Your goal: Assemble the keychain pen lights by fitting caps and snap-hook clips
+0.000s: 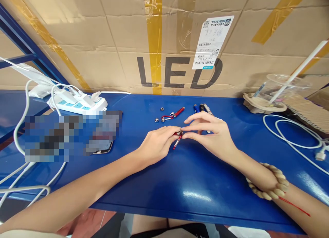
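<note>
My left hand (156,144) is closed around a small red metal tube (177,133), most of it hidden by the fingers. From the tube's silver end hangs a short red cord with a metal clasp (176,142). My right hand (212,133) pinches at that same end with thumb and forefinger, its other fingers raised. Just beyond lie another red tube (179,111), a red cord with a metal clasp (168,118) and small silver caps (156,120). Behind my right hand, blue, black and silver tubes (202,108) lie partly covered.
A large cardboard box (123,42) stands along the back of the blue table (144,186). At left are a white power strip (87,106), cables and a phone (105,149), partly blurred. A clear cup (280,89), spiral notebook (308,111) and white cable (290,142) occupy the right.
</note>
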A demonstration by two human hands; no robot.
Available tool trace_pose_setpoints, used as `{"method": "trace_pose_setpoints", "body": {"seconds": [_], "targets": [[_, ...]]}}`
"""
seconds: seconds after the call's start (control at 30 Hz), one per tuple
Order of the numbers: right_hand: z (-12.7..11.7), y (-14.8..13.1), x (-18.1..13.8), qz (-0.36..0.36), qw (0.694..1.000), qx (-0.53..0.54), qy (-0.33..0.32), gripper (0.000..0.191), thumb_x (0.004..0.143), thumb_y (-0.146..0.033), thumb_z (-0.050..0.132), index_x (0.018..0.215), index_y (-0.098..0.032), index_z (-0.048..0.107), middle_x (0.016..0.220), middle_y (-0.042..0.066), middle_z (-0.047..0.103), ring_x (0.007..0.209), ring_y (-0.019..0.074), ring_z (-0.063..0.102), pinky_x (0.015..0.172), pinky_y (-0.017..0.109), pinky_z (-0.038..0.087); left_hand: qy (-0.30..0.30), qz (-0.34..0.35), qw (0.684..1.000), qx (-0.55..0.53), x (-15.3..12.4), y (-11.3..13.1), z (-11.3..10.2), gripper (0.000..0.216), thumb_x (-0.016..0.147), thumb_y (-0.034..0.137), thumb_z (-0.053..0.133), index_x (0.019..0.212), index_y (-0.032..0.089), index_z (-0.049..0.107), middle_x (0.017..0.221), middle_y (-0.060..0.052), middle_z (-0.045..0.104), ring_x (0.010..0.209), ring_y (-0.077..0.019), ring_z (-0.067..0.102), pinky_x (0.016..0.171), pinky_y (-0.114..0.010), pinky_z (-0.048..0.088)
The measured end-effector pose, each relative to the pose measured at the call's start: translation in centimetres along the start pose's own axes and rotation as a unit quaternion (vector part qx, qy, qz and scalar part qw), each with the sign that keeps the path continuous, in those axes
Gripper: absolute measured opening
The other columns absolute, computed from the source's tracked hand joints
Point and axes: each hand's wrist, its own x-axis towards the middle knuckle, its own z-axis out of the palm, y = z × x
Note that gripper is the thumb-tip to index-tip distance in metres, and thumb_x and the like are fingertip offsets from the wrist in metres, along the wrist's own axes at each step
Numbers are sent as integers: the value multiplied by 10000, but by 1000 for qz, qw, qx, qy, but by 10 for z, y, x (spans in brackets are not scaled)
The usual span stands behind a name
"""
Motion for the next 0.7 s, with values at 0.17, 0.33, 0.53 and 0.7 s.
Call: {"method": "trace_pose_setpoints", "body": {"seconds": [0.17,0.33,0.53,0.7], "targets": [[-4,3,2,-56,998,-9,-37,134,763,-355,672,734,-241,736,865,51,641,691,144,586,639,309,516,-24,-13,1000,6,0,1,1,250,919,221,350,1033,195,571,936,-27,676,847,-130,629,723,-221,481],[-2,10,1,-26,997,5,-66,207,783,-383,642,685,-218,721,817,44,624,675,134,587,625,289,503,-77,-28,996,-18,0,2,0,269,917,207,344,1078,194,559,894,-31,660,825,-134,607,751,-242,485],[1,12,-3,-1,997,-25,-79,185,783,-365,646,699,-212,707,827,40,620,729,142,599,618,263,475,-106,15,994,-20,-3,-6,4,419,919,182,323,1330,220,397,946,-45,639,858,-144,590,781,-270,495],[3,5,-3,37,994,-68,-77,186,794,-346,627,693,-203,690,824,37,626,733,139,593,531,230,418,-86,28,995,-30,-5,-10,6,450,922,186,313,1369,226,354,946,-44,638,873,-142,598,791,-275,500]]}}
